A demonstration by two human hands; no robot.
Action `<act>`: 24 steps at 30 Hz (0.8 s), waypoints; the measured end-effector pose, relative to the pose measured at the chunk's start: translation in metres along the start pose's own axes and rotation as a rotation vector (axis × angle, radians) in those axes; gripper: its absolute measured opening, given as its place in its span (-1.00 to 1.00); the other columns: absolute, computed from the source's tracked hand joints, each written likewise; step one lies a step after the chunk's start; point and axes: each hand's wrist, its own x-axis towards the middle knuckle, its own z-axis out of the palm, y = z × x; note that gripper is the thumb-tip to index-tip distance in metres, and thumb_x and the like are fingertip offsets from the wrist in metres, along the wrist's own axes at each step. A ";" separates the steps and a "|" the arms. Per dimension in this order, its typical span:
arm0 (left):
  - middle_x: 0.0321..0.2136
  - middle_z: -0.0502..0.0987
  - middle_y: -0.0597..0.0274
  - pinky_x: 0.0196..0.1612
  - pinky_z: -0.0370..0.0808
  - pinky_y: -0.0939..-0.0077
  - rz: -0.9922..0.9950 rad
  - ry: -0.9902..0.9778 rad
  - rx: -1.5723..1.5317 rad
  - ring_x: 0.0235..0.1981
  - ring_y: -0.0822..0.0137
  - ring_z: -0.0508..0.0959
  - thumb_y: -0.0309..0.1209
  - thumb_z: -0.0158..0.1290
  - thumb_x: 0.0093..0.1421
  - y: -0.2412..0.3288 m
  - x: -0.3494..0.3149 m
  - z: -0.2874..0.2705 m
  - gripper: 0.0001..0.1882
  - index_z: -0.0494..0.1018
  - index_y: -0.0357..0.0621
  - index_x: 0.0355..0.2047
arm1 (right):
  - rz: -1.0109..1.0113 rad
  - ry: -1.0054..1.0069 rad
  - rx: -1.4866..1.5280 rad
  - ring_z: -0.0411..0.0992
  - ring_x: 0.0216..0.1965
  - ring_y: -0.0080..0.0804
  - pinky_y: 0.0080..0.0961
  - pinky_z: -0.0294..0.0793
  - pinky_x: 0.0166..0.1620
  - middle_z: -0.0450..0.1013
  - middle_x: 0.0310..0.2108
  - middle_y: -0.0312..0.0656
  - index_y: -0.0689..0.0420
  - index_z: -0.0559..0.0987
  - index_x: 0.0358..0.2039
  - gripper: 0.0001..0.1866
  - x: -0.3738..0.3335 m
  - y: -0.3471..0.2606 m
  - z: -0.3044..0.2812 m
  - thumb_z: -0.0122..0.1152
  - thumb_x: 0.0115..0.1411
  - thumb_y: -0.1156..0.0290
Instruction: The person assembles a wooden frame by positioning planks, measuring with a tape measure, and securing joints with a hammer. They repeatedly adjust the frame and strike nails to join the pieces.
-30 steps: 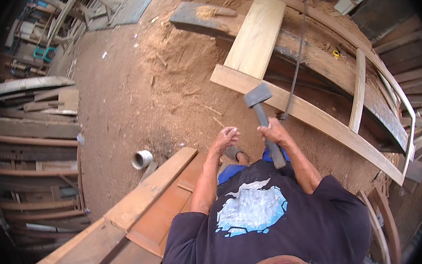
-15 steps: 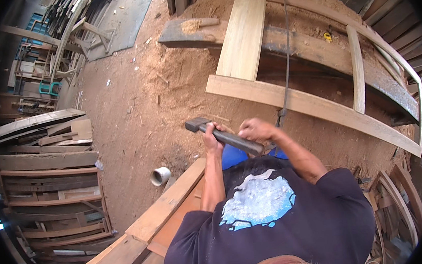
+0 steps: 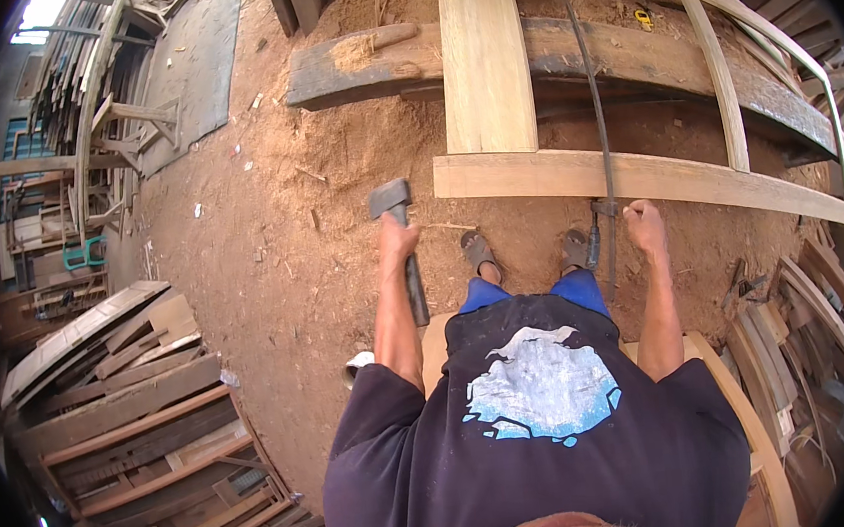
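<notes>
Head view: mallet in left hand, over floor, near frame's left end.
Left fingers: wrapped round handle, just below mallet head.
Right hand: fingers curled into a fist, just beside clamp; can't tell if anything's inside.
Mallet handling: likely head-heavy, stiff, not fragile; take by handle.
Clamp: across frame, probably rigid; grip bar or handle.

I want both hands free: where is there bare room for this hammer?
Dirt floor is mostly open between the stacked wood and your left hand, and narrowly between the sandals. Crowded: curved boards at right, and the frame over the beam.
</notes>
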 end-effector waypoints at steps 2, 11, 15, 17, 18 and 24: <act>-0.24 0.54 -0.42 -0.07 0.49 0.06 0.099 -0.070 0.082 -0.12 -0.21 0.58 -0.27 0.15 0.00 0.014 0.012 0.002 -0.43 0.28 -0.41 -0.06 | 0.033 -0.005 0.012 0.54 -0.12 -0.01 -0.25 0.47 -0.05 0.56 -0.21 0.13 0.29 0.55 -0.15 -0.64 -0.010 -0.005 0.018 0.21 0.18 0.26; -0.26 0.55 -0.35 -0.17 0.51 0.07 0.006 -0.170 -0.102 -0.22 -0.18 0.60 -0.25 0.16 -0.04 -0.010 0.031 -0.035 -0.45 0.31 -0.34 -0.10 | 0.056 0.059 0.002 0.54 -0.12 -0.01 -0.24 0.47 -0.04 0.56 -0.22 0.13 0.28 0.58 -0.18 -0.66 0.001 0.002 0.031 0.21 0.19 0.25; -0.27 0.54 -0.34 -0.17 0.51 0.07 0.045 -0.199 0.009 -0.20 -0.19 0.59 -0.25 0.16 -0.03 -0.008 0.031 -0.034 -0.45 0.32 -0.35 -0.10 | 0.114 0.056 -0.027 0.55 -0.21 -0.11 -0.29 0.47 -0.11 0.56 -0.29 0.08 0.30 0.58 -0.19 -0.68 -0.004 -0.016 0.029 0.22 0.20 0.28; -0.26 0.54 -0.34 -0.13 0.49 0.06 0.149 -0.234 0.044 -0.17 -0.19 0.58 -0.27 0.14 -0.03 0.001 0.026 -0.016 -0.45 0.33 -0.35 -0.07 | 0.111 0.079 -0.052 0.55 -0.19 -0.10 -0.29 0.47 -0.10 0.57 -0.28 0.08 0.29 0.58 -0.18 -0.68 -0.009 -0.021 0.035 0.22 0.20 0.27; -0.24 0.54 -0.33 -0.12 0.49 0.08 0.138 -0.262 -0.006 -0.15 -0.17 0.58 -0.25 0.15 -0.02 0.004 0.025 -0.014 -0.43 0.34 -0.36 -0.05 | 0.110 0.097 -0.064 0.55 -0.18 -0.10 -0.29 0.47 -0.09 0.57 -0.28 0.08 0.29 0.58 -0.18 -0.67 -0.010 -0.025 0.035 0.22 0.20 0.27; -0.36 0.55 -0.22 -0.24 0.51 0.19 0.198 -0.209 -0.150 -0.32 0.00 0.60 -0.30 0.11 0.00 -0.009 0.016 -0.016 -0.46 0.36 -0.40 -0.05 | 0.110 0.146 -0.101 0.50 -0.07 0.08 -0.18 0.45 -0.01 0.54 -0.20 0.17 0.26 0.55 -0.13 -0.63 -0.017 -0.054 0.029 0.20 0.19 0.23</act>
